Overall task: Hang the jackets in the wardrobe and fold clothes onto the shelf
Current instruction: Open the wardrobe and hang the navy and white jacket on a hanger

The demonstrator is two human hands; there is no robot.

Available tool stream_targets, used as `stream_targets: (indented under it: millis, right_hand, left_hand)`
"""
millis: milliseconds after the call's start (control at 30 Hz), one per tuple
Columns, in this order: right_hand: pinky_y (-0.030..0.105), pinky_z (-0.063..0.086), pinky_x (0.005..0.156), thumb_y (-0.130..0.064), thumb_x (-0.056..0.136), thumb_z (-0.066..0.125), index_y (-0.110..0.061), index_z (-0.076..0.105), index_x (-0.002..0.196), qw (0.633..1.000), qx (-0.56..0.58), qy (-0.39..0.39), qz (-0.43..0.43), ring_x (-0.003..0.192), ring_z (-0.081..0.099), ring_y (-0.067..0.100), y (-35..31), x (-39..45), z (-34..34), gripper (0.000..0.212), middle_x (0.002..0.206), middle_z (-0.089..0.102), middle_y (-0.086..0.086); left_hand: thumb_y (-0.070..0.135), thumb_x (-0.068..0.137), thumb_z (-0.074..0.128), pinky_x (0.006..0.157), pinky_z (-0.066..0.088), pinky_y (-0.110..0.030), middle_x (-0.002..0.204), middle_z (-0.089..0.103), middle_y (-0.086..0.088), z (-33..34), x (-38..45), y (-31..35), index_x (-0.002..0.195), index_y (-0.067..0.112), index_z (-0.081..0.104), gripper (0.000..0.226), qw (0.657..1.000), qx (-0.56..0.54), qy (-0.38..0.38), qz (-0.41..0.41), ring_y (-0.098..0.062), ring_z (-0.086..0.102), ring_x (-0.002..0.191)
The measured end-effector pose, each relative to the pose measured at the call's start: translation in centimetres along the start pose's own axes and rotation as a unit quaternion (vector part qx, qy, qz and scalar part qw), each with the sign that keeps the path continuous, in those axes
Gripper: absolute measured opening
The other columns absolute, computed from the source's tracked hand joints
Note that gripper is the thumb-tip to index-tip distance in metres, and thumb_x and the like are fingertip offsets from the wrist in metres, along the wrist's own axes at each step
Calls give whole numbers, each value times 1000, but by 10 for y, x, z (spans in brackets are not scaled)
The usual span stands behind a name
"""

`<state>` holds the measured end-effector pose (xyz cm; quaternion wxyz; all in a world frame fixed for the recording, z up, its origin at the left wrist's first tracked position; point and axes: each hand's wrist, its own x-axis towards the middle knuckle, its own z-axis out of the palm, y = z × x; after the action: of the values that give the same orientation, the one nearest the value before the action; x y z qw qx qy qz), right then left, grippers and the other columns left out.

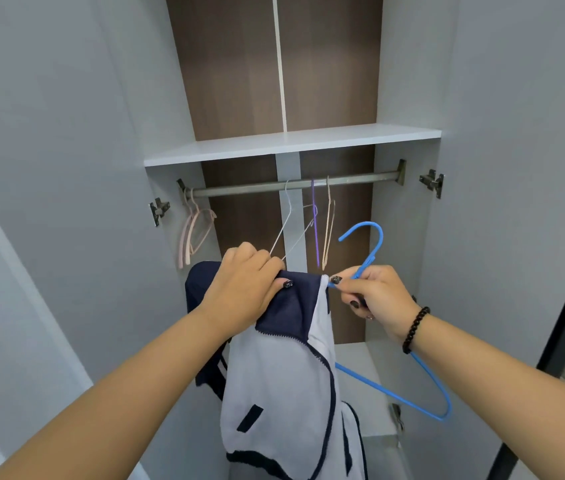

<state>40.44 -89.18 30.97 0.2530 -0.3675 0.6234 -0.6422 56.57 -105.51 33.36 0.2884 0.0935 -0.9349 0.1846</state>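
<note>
One grey-and-navy jacket point(284, 368) hangs in front of the open wardrobe, collar gripped by left hand point(243, 289), right hand point(378, 299) clamped on one blue hanger point(371, 251); beyond, rail point(353, 180) carries about five empty hangers under one shelf point(291, 143).

Blue hanger point(395, 393), navy-and-white jacket point(274, 375)

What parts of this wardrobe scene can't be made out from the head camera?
- Blue hanger: its neck is hidden inside the right hand.
- Jacket: the collar is covered by the left hand; the hem is cut off by the bottom edge.
- Wardrobe floor: hidden behind the jacket and arms.
</note>
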Motion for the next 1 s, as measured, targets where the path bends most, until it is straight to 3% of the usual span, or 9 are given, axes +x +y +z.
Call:
stream_targets:
  millis: [100, 233, 333, 433, 533, 667, 733, 900, 1000]
  right_hand:
    - [19, 37, 40, -9, 91, 59, 12, 66, 85, 999, -29, -25, -16, 37, 38, 13, 5, -4, -5, 23, 48, 49, 8]
    - [21, 42, 50, -17, 88, 59, 12, 62, 74, 990, -50, -133, -25, 39, 44, 16, 0, -7, -17, 33, 60, 55, 23]
    - [25, 45, 55, -38, 88, 52, 3, 65, 106, 961, -46, -270, 31, 58, 61, 20, -15, -3, -39, 47, 83, 70, 17]
    - [29, 49, 69, -57, 91, 39, -5, 64, 117, 926, -104, -353, 83, 80, 66, 25, -24, 4, -65, 63, 100, 71, 16]
    - [30, 51, 73, -56, 90, 33, -8, 62, 121, 927, -87, -338, 137, 86, 66, 25, -24, 12, -82, 64, 104, 70, 16]
    - [29, 53, 72, -26, 96, 51, -16, 64, 118, 937, -156, -296, 101, 88, 69, 20, -7, 19, -80, 27, 103, 72, 8]
    - [27, 54, 71, -16, 96, 54, -17, 66, 115, 944, -144, -284, 88, 89, 70, 20, 2, 23, -66, 22, 101, 73, 4]
    - [25, 55, 73, -14, 93, 58, -19, 69, 104, 961, -126, -239, 63, 92, 70, 15, 20, 35, -15, 16, 103, 72, 2]
    - [22, 55, 80, -16, 93, 57, -24, 65, 110, 962, -120, -238, 53, 94, 67, 6, 20, 42, 19, 21, 111, 69, -3]
  left_hand:
    - [33, 98, 52, 70, 43, -41, 83, 61, 0, 3, 5, -3, 91, 13, 64, 24, 999, -13, -31, 29, -23, 47, 82]
    - [27, 100, 49, 68, 38, -28, 88, 50, 12, 11, -7, -6, 93, 16, 57, 15, 982, -175, -68, -2, -6, 40, 82]
    - [30, 99, 43, 69, 42, -24, 88, 51, 13, 9, -14, -6, 93, 14, 60, 24, 977, -210, -46, 5, -4, 44, 78]
    - [35, 96, 34, 71, 37, -13, 86, 47, 14, 4, -18, -11, 92, 12, 61, 36, 973, -230, -33, 9, -2, 42, 77]
    - [31, 95, 37, 72, 37, -10, 82, 45, 17, 2, -27, -22, 90, 11, 60, 31, 971, -237, -5, -13, -1, 43, 75]
    - [32, 92, 42, 66, 38, -9, 77, 54, 18, 4, -41, -40, 86, 17, 56, 21, 957, -255, 38, -137, 0, 52, 74]
    - [24, 90, 47, 61, 39, -11, 71, 58, 12, 4, -45, -46, 83, 27, 52, 10, 939, -276, 65, -193, -3, 54, 70]
    - [34, 89, 46, 56, 36, -13, 69, 59, 22, -5, -41, -47, 82, 33, 51, 9, 883, -336, 162, -284, -1, 49, 60]
    - [39, 90, 46, 55, 38, -15, 67, 57, 19, -15, -35, -44, 81, 24, 54, 18, 856, -377, 201, -292, -1, 46, 58]
